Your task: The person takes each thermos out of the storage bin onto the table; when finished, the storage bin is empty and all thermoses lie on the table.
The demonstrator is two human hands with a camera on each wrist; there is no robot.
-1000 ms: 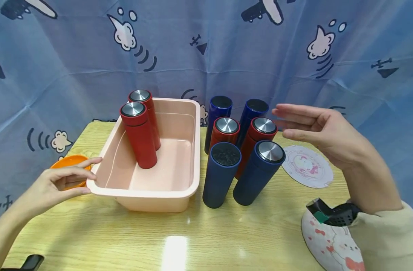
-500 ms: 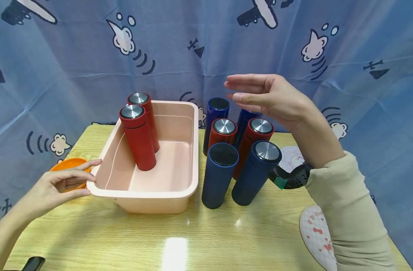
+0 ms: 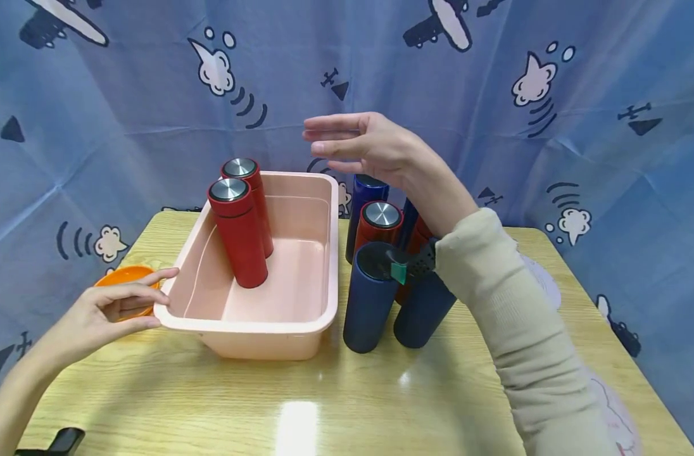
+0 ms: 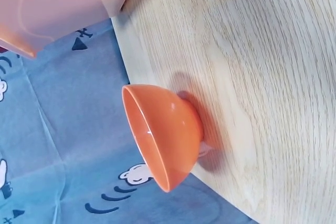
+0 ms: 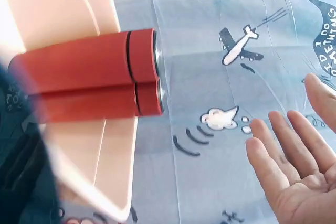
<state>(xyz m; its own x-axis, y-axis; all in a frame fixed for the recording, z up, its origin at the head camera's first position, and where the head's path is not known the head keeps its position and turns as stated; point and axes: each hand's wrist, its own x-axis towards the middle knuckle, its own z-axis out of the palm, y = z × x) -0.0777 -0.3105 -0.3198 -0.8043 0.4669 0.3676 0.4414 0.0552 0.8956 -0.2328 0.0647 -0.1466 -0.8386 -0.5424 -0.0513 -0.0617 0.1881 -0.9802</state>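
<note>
A pink plastic tub [image 3: 278,320] stands on the wooden table with two red flasks [image 3: 239,231] upright in its far left corner. My left hand [image 3: 110,310] rests with straight fingers against the tub's left front corner. My right hand [image 3: 355,142] hovers open, palm toward the left, above the tub's right wall and the group of flasks; it holds nothing. In the right wrist view the open right hand [image 5: 294,166] faces the two red flasks [image 5: 100,72]. Several blue and red flasks [image 3: 375,278] stand right of the tub, partly hidden by my right forearm.
An orange bowl [image 3: 121,282] sits at the table's left edge behind my left hand, also shown as the orange bowl [image 4: 165,135] in the left wrist view. A white round mat [image 3: 543,278] lies behind my right sleeve. A blue printed cloth [image 3: 495,95] hangs behind the table.
My right hand has risen and swung leftward, from right of the flask group to above the tub's right wall. The left hand has stayed at the tub's corner.
</note>
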